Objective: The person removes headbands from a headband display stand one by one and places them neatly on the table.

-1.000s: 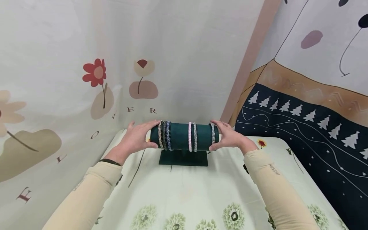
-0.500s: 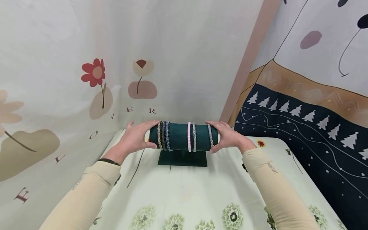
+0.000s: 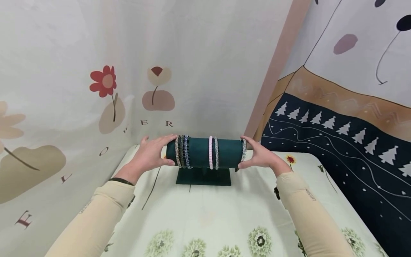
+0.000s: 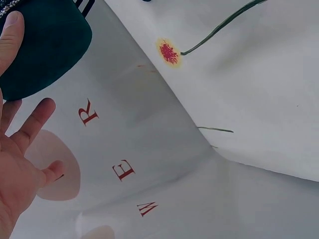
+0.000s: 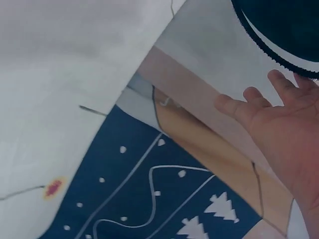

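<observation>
A dark green headband stand (image 3: 199, 153), a horizontal roll on a flat base (image 3: 203, 177), stands on the table. Around its left end my left hand (image 3: 149, 155) holds on, thumb in front and fingers over the top. Several glittery headbands (image 3: 183, 151) sit close by that hand. A pink headband (image 3: 210, 152) and a silver headband (image 3: 216, 153) circle the middle. At the right end, my right hand (image 3: 261, 155) holds another silver headband (image 3: 244, 150) between thumb below and fingers above. In the right wrist view, its black edge (image 5: 264, 47) stands out from the roll's end.
A pale tablecloth (image 3: 205, 214) with printed flowers covers the table. Close behind the stand hangs a white curtain (image 3: 199, 71) with printed flowers and letters. To the right hangs a navy cloth (image 3: 321, 142) with printed trees.
The right-end headband first moved slightly inward with my right hand, then back outward to the roll's right edge. My left hand keeps its place on the stand.
</observation>
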Tool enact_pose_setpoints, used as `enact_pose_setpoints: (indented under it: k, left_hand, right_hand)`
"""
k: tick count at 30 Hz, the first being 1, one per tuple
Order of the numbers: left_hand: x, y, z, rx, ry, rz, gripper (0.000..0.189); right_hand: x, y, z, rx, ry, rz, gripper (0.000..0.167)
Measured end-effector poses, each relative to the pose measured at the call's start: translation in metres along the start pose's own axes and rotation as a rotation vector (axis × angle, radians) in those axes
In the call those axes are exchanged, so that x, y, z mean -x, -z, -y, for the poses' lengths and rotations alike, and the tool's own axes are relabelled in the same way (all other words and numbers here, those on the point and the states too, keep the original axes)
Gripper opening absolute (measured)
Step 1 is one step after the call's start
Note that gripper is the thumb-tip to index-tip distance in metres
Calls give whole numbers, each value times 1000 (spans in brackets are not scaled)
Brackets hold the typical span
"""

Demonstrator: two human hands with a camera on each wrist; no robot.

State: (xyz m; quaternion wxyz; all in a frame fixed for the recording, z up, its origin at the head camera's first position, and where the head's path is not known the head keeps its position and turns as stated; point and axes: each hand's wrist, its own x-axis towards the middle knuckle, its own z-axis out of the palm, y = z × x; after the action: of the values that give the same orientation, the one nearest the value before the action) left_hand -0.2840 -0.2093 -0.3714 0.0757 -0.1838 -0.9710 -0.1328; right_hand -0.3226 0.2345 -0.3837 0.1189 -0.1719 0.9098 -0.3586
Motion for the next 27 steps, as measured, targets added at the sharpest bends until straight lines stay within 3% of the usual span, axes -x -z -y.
enact_pose_setpoints:
  k: [5,13,20,24,27]
  left_hand:
    - [-1,0,0,5,1,-1,109]
    - [1,0,-1,0,5,7,108]
    - [0,0,2,3,-11,3,107]
    - [0,0,2,0,-14,2,107]
    - [0,-1,0,0,-15,1,107]
  right_hand:
    - [13,3,-11,-59,-58,-44,123]
    - [50,19,-52,-298,-108,-202,120]
    - [86,37,-86,-465,-89,-348,98]
    - [92,42,-89,-412,-88,-343,97]
    - [87,40,-83,-227,-78,-297,104]
